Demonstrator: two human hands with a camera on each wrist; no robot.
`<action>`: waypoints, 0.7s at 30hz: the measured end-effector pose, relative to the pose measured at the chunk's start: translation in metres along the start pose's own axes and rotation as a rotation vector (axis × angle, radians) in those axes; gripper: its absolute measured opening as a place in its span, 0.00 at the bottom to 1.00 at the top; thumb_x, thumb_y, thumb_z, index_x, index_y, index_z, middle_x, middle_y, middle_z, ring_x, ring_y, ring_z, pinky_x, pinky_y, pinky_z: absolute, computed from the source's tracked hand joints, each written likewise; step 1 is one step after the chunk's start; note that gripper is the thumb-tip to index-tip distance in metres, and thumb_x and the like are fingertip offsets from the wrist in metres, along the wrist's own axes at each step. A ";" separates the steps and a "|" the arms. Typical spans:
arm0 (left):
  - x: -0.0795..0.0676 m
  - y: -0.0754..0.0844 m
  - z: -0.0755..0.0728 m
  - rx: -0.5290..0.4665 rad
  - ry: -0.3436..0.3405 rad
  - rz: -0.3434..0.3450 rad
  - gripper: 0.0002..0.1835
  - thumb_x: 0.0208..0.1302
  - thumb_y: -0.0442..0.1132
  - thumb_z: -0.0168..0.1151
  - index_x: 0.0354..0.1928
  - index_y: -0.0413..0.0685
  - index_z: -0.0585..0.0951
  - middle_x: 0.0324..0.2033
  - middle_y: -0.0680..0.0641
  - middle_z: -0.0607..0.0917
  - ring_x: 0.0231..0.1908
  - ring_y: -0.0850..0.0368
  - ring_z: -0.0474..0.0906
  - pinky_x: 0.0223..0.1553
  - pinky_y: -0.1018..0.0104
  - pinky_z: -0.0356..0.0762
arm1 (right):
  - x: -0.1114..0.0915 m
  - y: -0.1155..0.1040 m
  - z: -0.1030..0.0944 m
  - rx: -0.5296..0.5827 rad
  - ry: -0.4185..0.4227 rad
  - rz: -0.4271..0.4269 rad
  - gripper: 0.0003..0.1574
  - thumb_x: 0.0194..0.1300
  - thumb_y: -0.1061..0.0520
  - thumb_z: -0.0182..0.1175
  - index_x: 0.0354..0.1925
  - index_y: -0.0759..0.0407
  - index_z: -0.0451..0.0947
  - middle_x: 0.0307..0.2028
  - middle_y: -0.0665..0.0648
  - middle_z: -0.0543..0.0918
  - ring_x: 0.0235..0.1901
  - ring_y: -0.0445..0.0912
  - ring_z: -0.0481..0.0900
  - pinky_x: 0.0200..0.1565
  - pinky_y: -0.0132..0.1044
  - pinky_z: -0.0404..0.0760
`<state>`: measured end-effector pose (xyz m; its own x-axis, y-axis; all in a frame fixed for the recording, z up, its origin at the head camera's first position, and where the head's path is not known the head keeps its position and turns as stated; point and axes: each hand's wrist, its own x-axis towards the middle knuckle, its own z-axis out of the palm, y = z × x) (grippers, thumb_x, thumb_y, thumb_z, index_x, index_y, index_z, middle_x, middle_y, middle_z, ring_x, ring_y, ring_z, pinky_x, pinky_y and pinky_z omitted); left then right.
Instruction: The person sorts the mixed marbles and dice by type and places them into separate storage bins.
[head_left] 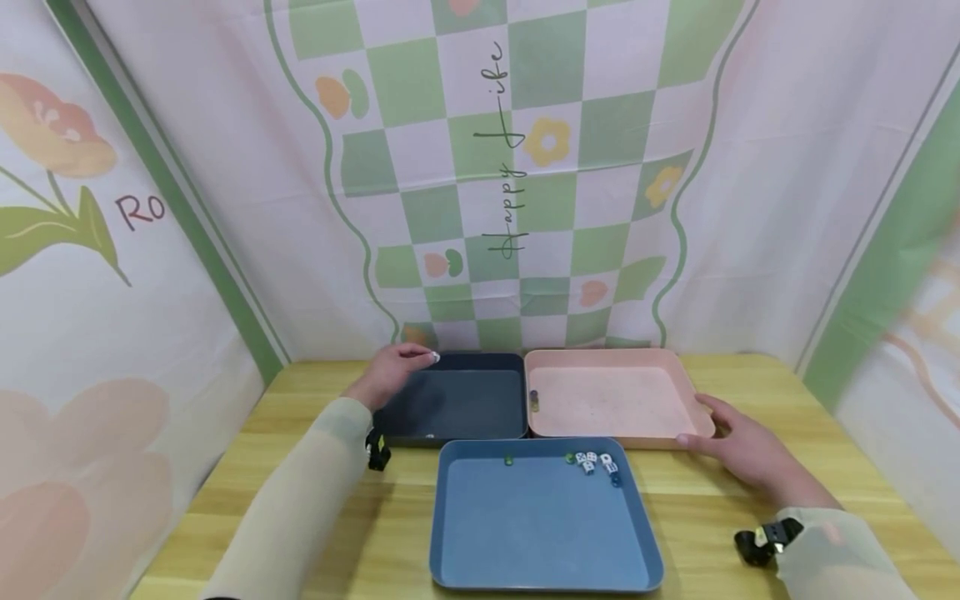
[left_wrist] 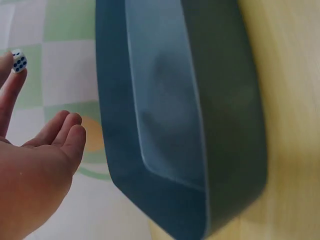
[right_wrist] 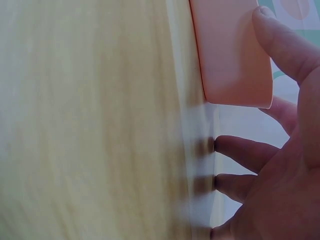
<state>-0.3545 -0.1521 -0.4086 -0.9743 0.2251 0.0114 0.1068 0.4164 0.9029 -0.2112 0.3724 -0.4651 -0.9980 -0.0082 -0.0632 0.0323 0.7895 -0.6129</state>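
White die [left_wrist: 20, 61] snug between left fingers [left_wrist: 14, 91]

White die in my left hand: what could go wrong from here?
Pinched by your left hand, the white die could slip; it appears near the far edge of the dark tray, so might land outside. Your right hand is at a corner of the pink tray, so a nudge might shift it.

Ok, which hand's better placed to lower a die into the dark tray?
Likely the left hand: its fingers pinch the die near the dark tray; the right hand touches the pink tray.
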 end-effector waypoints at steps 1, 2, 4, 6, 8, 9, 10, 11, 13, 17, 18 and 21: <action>-0.001 -0.002 -0.002 0.012 0.001 -0.002 0.13 0.65 0.47 0.69 0.45 0.46 0.88 0.48 0.48 0.84 0.54 0.47 0.76 0.59 0.49 0.69 | 0.000 0.000 0.000 0.001 0.001 -0.001 0.64 0.62 0.29 0.63 0.77 0.64 0.49 0.68 0.82 0.57 0.64 0.79 0.55 0.55 0.75 0.57; -0.001 -0.003 -0.003 0.016 0.000 -0.009 0.13 0.65 0.47 0.69 0.45 0.46 0.88 0.48 0.48 0.84 0.54 0.47 0.76 0.59 0.49 0.69 | 0.000 0.001 0.000 0.002 0.002 -0.002 0.64 0.62 0.29 0.63 0.77 0.64 0.49 0.68 0.82 0.57 0.64 0.79 0.55 0.55 0.75 0.57; -0.002 -0.006 -0.004 0.026 0.004 -0.020 0.12 0.65 0.46 0.69 0.44 0.47 0.88 0.47 0.48 0.84 0.53 0.48 0.76 0.59 0.50 0.69 | 0.000 0.001 0.001 0.004 0.004 -0.006 0.64 0.62 0.29 0.63 0.77 0.64 0.49 0.68 0.82 0.57 0.64 0.79 0.55 0.55 0.75 0.57; -0.004 -0.007 -0.005 0.032 0.010 -0.022 0.11 0.64 0.44 0.70 0.43 0.46 0.88 0.46 0.49 0.85 0.52 0.48 0.76 0.57 0.51 0.70 | 0.001 0.002 0.001 0.006 0.006 -0.009 0.64 0.62 0.29 0.63 0.77 0.64 0.49 0.67 0.82 0.57 0.64 0.79 0.55 0.55 0.75 0.57; -0.006 -0.008 -0.006 0.038 0.017 -0.019 0.10 0.64 0.43 0.70 0.42 0.45 0.88 0.45 0.48 0.85 0.51 0.48 0.76 0.56 0.52 0.71 | 0.001 0.003 0.001 0.008 0.006 -0.007 0.65 0.61 0.29 0.63 0.77 0.63 0.49 0.68 0.82 0.57 0.64 0.79 0.55 0.55 0.75 0.57; -0.006 -0.008 -0.006 0.043 0.022 -0.017 0.10 0.64 0.43 0.69 0.42 0.44 0.88 0.46 0.48 0.85 0.51 0.49 0.76 0.56 0.53 0.71 | 0.000 0.002 0.001 0.011 0.005 -0.004 0.65 0.61 0.28 0.63 0.77 0.63 0.49 0.68 0.81 0.57 0.64 0.79 0.54 0.55 0.76 0.57; -0.007 -0.008 -0.006 0.046 0.026 -0.016 0.10 0.65 0.42 0.69 0.42 0.43 0.88 0.46 0.47 0.85 0.51 0.48 0.76 0.56 0.53 0.71 | 0.000 0.003 0.002 0.013 0.004 -0.005 0.65 0.61 0.28 0.63 0.77 0.63 0.48 0.68 0.81 0.57 0.64 0.79 0.54 0.55 0.76 0.57; -0.008 -0.009 -0.007 0.051 0.030 -0.018 0.10 0.65 0.42 0.69 0.43 0.43 0.88 0.48 0.47 0.85 0.52 0.48 0.76 0.56 0.53 0.70 | 0.000 0.003 0.002 0.015 0.004 -0.009 0.64 0.61 0.28 0.63 0.77 0.63 0.49 0.68 0.81 0.58 0.64 0.79 0.54 0.55 0.76 0.57; -0.008 -0.011 -0.009 0.061 0.036 -0.028 0.11 0.66 0.42 0.68 0.43 0.42 0.87 0.50 0.46 0.84 0.54 0.47 0.75 0.58 0.52 0.70 | 0.000 0.003 0.001 0.018 0.003 -0.013 0.64 0.61 0.29 0.63 0.78 0.63 0.49 0.68 0.81 0.58 0.64 0.79 0.54 0.55 0.76 0.56; -0.008 -0.015 -0.011 0.111 0.037 -0.058 0.11 0.67 0.44 0.67 0.44 0.44 0.88 0.52 0.46 0.83 0.57 0.47 0.74 0.59 0.51 0.69 | 0.000 0.002 0.001 0.015 0.005 -0.019 0.64 0.62 0.29 0.63 0.77 0.63 0.48 0.67 0.82 0.58 0.64 0.79 0.55 0.55 0.76 0.56; -0.007 -0.016 -0.012 0.131 0.035 -0.061 0.11 0.66 0.44 0.67 0.44 0.45 0.88 0.52 0.46 0.83 0.56 0.47 0.74 0.59 0.51 0.69 | 0.000 0.002 0.001 0.013 0.004 -0.017 0.64 0.62 0.29 0.63 0.77 0.64 0.48 0.67 0.82 0.58 0.64 0.79 0.55 0.55 0.76 0.57; -0.008 -0.018 -0.011 0.201 0.020 -0.053 0.11 0.66 0.45 0.68 0.42 0.46 0.89 0.48 0.48 0.84 0.54 0.48 0.75 0.57 0.52 0.70 | 0.000 0.002 0.001 0.010 0.004 -0.017 0.65 0.62 0.29 0.63 0.77 0.65 0.48 0.67 0.82 0.58 0.63 0.79 0.55 0.55 0.75 0.57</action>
<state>-0.3511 -0.1708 -0.4201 -0.9831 0.1817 -0.0237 0.0908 0.5953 0.7984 -0.2109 0.3731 -0.4667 -0.9986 -0.0192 -0.0498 0.0160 0.7832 -0.6216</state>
